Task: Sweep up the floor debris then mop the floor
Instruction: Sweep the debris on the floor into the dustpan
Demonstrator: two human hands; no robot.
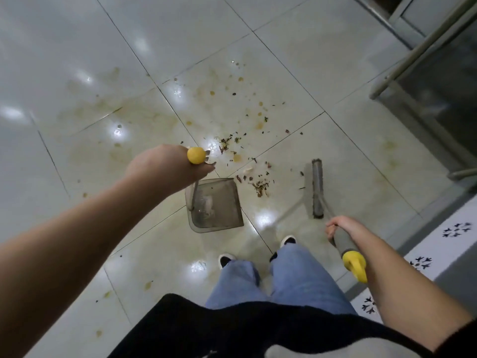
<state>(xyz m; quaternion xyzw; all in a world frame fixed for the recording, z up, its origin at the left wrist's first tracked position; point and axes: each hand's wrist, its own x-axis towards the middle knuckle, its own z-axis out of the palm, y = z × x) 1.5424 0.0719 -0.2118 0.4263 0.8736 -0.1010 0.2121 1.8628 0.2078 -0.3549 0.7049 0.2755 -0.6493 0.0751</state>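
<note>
Dark leaf-like debris (260, 186) and yellowish stains lie scattered over the pale tiled floor (77, 60). My left hand (165, 165) grips the yellow-topped handle of a grey dustpan (222, 210), which rests on the floor with some white scraps inside. The pan's open edge faces the debris on its right. My right hand (340, 227) holds the grey, yellow-tipped handle of a broom, whose head (318, 188) rests on the floor to the right of the debris.
My two feet (258, 250) in jeans stand just behind the dustpan. A metal-framed cabinet or door (426, 81) fills the upper right. A white patterned mat (438, 244) lies at the lower right.
</note>
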